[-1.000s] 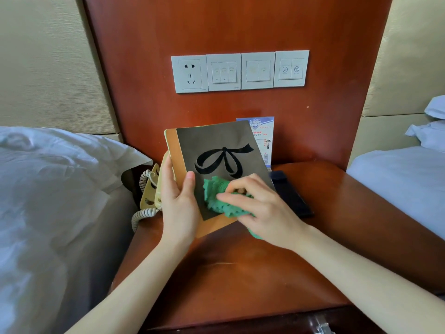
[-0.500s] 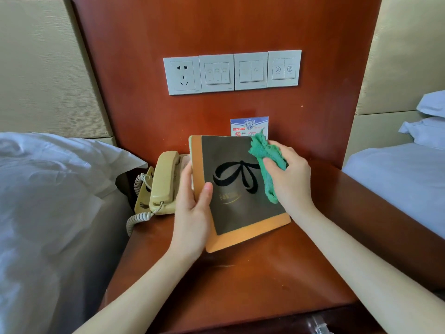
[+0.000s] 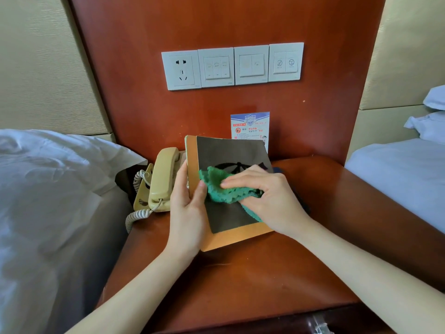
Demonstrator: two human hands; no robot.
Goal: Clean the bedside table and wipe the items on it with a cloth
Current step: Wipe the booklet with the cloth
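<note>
- The green cloth (image 3: 227,189) is lying bunched on the dark cover of a folder (image 3: 231,189), over the lower part of its black bow design.
- The right hand (image 3: 267,201) is pressing the cloth against the cover, its fingers (image 3: 240,183) curled over the top of the cloth and clenching it, with a strip of cloth trailing out below the palm.
- The left hand (image 3: 187,208) is gripping the folder by its orange left edge, thumb lying on the front just beside the cloth and the other fingers hidden behind.
- The folder is standing tilted, its lower orange edge resting on the wooden bedside table (image 3: 240,280).
- A beige telephone (image 3: 161,179) is sitting on the table just left of the folder, touching the left hand's knuckles or nearly so.
- A printed card (image 3: 250,126) is leaning against the wooden wall panel behind the folder, below a row of white switch plates (image 3: 232,66).
</note>
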